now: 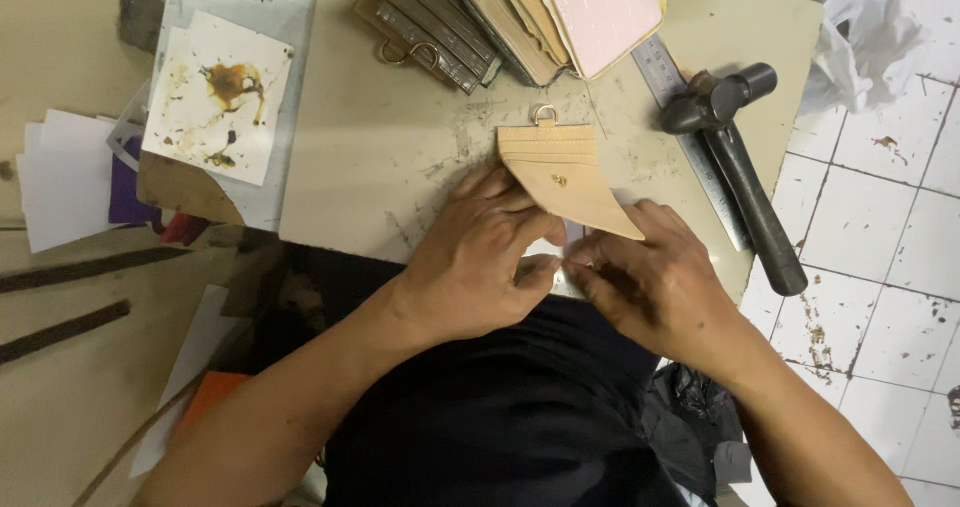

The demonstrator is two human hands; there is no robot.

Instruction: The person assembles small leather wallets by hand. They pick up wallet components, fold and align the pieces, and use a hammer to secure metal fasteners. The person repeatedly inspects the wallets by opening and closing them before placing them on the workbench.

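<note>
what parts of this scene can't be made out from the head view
- Near end of the tan card holder: covered by the left hand and right hand.
- What the fingers pinch between the hands: too small and hidden to tell.
- Stack of leather pieces: cut off by the top edge.
- Steel ruler: partly under the hammer.
- White bag: contents hidden.

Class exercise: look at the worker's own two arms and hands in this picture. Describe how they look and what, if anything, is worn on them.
Both forearms are bare up to the frame's bottom edge: no sleeves show. The left hand and right hand wear no gloves, and no rings, watch or bracelets are visible. Fingernails are short. The dark garment between the arms covers the person's body or lap, not the arms.
</note>
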